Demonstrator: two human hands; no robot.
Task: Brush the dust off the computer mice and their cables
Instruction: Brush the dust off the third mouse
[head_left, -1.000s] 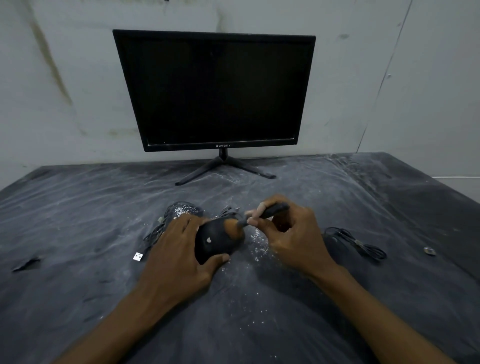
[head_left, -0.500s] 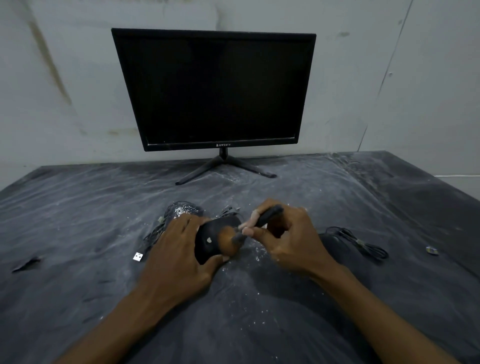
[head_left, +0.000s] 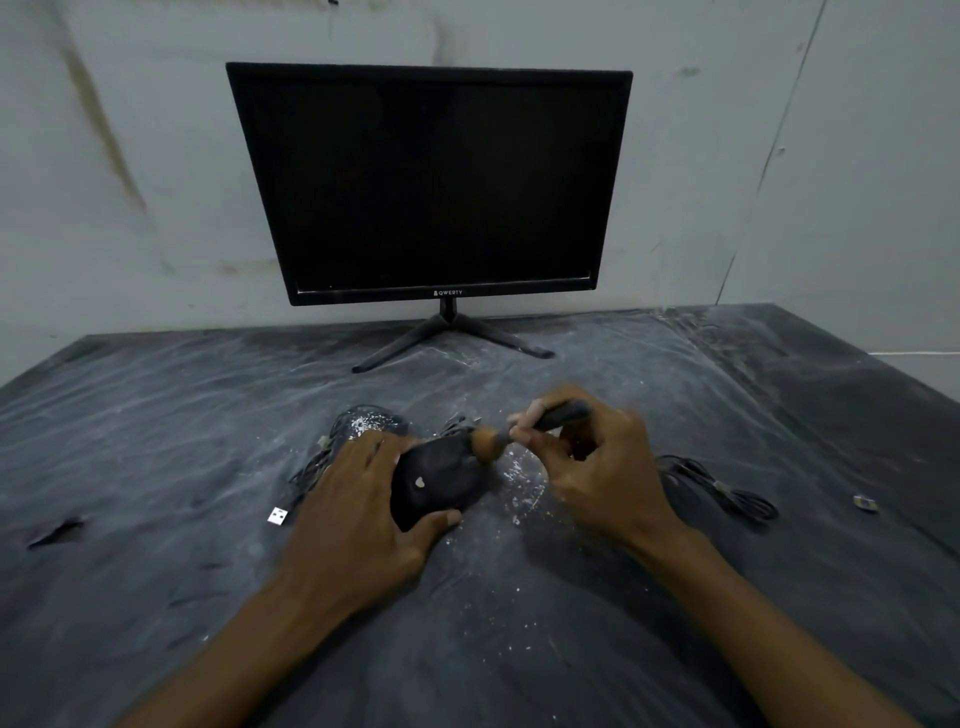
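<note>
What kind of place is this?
Probably a bare workroom or storeroom desk: a switched-off monitor against a stained wall, and a dusty dark tabletop with a mouse being brushed.

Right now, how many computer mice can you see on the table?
2 for sure. One black mouse is held by the left hand; a dusty mouse lies just behind it. The right hand may hide a third, where the coiled cable leads.
</note>
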